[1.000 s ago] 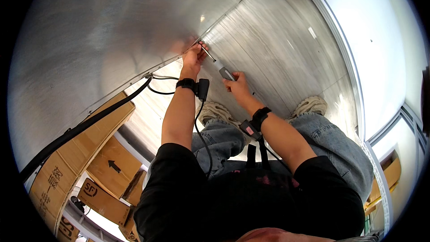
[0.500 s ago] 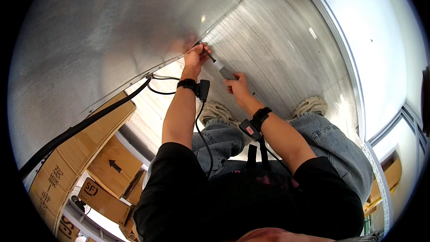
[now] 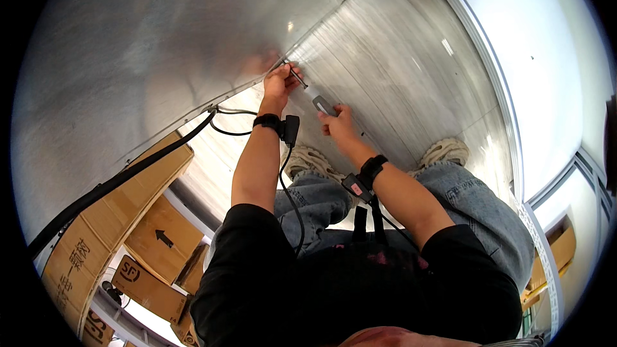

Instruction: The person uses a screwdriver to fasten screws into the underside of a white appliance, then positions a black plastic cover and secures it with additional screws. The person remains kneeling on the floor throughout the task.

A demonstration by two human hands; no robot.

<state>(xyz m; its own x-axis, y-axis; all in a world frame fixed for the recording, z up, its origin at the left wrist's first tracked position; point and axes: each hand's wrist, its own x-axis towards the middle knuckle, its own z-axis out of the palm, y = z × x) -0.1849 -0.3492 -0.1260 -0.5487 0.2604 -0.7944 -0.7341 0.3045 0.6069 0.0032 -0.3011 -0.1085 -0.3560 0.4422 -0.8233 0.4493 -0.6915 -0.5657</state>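
Note:
A slim screwdriver (image 3: 312, 94) with a grey handle points up-left at the seam where two brushed-metal panels (image 3: 160, 45) meet. My right hand (image 3: 336, 123) grips its handle. My left hand (image 3: 280, 81) pinches the shaft near the tip, right against the panel edge. Both wrists carry black bands with small black units (image 3: 289, 130); thin cables run down from them. What the tip touches is hidden by my fingers.
A thick black cable (image 3: 122, 180) runs along the lower edge of the left panel. Several cardboard boxes (image 3: 138, 231) are stacked at the lower left. My knees in blue jeans and light sneakers (image 3: 443, 152) rest on the ribbed metal floor (image 3: 398, 77).
Both hands and the screwdriver stay at the same seam; only slight shifts of the hands show.

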